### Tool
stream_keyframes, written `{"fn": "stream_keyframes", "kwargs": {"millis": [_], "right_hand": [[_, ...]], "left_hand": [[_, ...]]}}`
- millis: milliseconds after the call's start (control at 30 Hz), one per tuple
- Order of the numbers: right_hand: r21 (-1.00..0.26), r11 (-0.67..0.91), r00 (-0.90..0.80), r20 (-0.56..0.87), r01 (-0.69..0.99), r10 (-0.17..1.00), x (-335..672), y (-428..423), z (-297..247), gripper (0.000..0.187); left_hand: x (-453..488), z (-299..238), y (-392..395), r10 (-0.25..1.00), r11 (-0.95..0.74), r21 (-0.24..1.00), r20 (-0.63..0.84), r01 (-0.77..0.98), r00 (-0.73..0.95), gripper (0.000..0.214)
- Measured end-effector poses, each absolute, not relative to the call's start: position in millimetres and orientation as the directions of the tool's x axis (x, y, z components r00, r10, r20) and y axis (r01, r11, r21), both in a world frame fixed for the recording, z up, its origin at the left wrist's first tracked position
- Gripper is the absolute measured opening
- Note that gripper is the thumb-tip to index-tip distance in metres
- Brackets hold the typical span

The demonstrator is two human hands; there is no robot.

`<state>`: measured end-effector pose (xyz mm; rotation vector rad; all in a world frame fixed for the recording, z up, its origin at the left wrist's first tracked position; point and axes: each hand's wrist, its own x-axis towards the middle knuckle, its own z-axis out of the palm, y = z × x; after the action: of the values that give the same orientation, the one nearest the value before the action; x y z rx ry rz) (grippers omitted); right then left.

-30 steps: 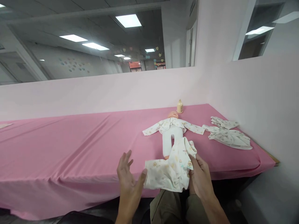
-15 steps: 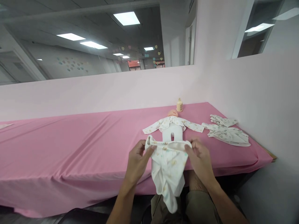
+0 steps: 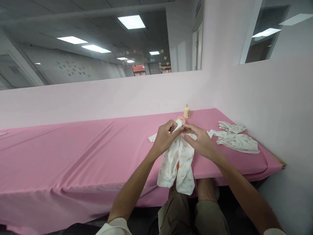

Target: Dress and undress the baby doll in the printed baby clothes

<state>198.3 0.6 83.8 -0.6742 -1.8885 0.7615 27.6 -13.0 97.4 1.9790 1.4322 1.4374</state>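
in the middle of the frame, the left hand (image 3: pixel 166 137) and right hand (image 3: pixel 199 140) both pinch the top of the white printed cloth trousers (image 3: pixel 187 169), legs hanging toward the lower centre. these seem loose before the pink-headed doll (image 3: pixel 181 118), not yet on it. white cloth sleeves (image 3: pixel 153 137) lie spread; any fastening is hidden.

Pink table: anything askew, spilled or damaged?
Slightly askew: the pink cloth has long creases, and a bit of brown table edge shows at the right corner. No spill or damage visible; the bottle stands upright.
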Motion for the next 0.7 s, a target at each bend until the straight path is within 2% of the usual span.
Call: {"fn": "stream_keyframes", "kwargs": {"millis": [100, 200, 333, 433, 600, 700], "right_hand": [[-0.92, 0.39, -0.576, 0.304, 0.027, 0.759, 203, 11, 82, 0.021], [-0.973, 0.229, -0.687, 0.17, -0.006, 0.706, 203, 22, 75, 0.024], [-0.972, 0.009, -0.561, 0.142, -0.233, 0.816, 194, 32, 69, 0.029], [-0.911, -0.119, -0.488, 0.099, -0.396, 0.867, 187, 35, 65, 0.027], [-0.856, -0.152, -0.515, 0.148, -0.495, 0.844, 183, 27, 54, 0.021], [-0.841, -0.152, -0.527, 0.176, -0.52, 0.832, 182, 21, 43, 0.02]], "left_hand": [[30, 97, -10, 0.862, -0.461, 0.698, 0.499, 0.547, 0.09, 0.033], [33, 96, -4, 0.858, -0.466, 0.643, 0.497, 0.608, 0.131, 0.028], [47, 88, -9, 0.777, -0.356, 0.542, 0.624, 0.761, -0.08, 0.02], [58, 81, -23, 0.833, -0.281, 0.554, 0.546, 0.783, -0.087, 0.026], [63, 75, -27, 0.88, -0.251, 0.622, 0.465, 0.741, -0.093, 0.029], [60, 72, -23, 0.875, -0.307, 0.589, 0.484, 0.747, -0.022, 0.022]]}}
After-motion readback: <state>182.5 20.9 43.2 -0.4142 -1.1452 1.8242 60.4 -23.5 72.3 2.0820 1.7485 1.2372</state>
